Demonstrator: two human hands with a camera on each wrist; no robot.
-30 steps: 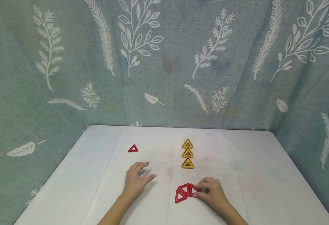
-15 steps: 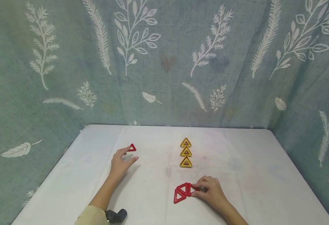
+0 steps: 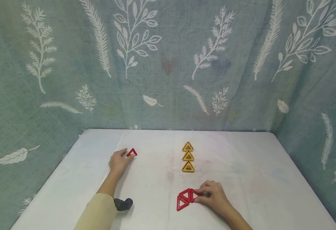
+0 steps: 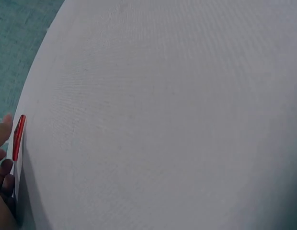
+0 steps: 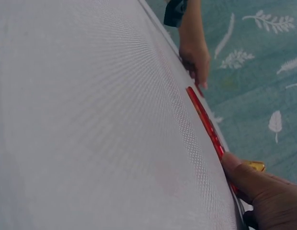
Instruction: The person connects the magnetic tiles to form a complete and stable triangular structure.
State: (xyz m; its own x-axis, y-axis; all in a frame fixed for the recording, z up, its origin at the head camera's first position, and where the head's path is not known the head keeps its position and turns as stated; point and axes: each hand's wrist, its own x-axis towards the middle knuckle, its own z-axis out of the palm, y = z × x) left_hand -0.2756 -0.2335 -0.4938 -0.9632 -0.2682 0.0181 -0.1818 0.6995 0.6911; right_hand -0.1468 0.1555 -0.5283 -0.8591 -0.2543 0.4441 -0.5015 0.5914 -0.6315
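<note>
At the table's far left lies a lone red triangular magnetic tile, an open frame. My left hand has its thumb over the lower edge of this tile and its index finger at the left corner. The left wrist view catches only those fingers and the red tile edge-on. Near the front, my right hand pinches the rightmost red tile between thumb and index finger. Two more red tiles sit edge to edge with it, a middle tile and a left tile.
Three yellow triangles stand in a column on the white table: a far one, a middle one and a near one. A dark wrist camera sticks out beside the left sleeve. Leaf-patterned cloth hangs behind.
My left hand has moved left and away from me to the lone red tile, and its thumb has closed in on that tile. My right hand keeps its pinch in place.
</note>
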